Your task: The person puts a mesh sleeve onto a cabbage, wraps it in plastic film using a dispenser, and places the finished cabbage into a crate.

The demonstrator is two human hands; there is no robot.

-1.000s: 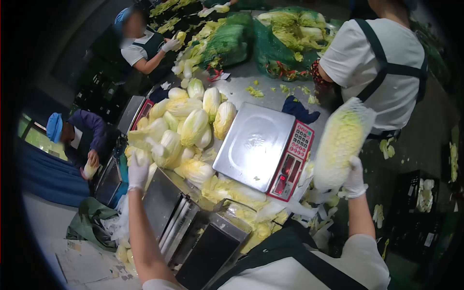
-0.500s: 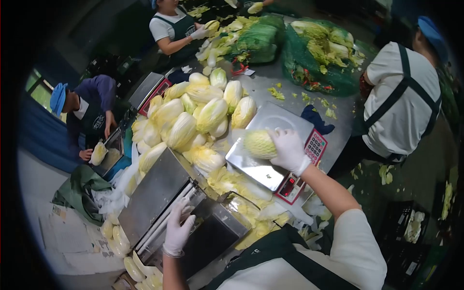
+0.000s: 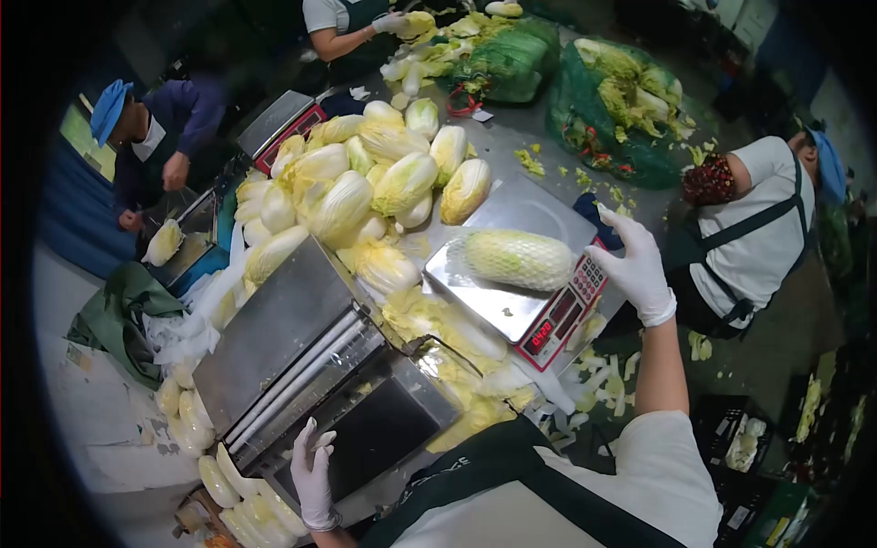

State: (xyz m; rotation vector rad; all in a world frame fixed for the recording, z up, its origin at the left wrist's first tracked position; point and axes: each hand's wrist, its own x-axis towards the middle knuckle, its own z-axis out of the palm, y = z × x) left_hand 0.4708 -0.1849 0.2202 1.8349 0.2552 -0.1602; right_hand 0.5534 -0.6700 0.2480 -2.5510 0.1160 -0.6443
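A cabbage in white netting [image 3: 519, 258] is pictured laid on its side on the pan of a weighing scale [image 3: 534, 208], its red display lit. The gloved right hand [image 3: 635, 267] is held open, fingers spread, just right of the keypad, gripping nothing. The gloved left hand [image 3: 313, 475], also open, is laid at the near edge of a steel machine [image 3: 274, 333]. A heap of trimmed cabbages [image 3: 365, 187] is piled left of the scale. More cabbages are held in green mesh sacks [image 3: 621, 110] on the far side.
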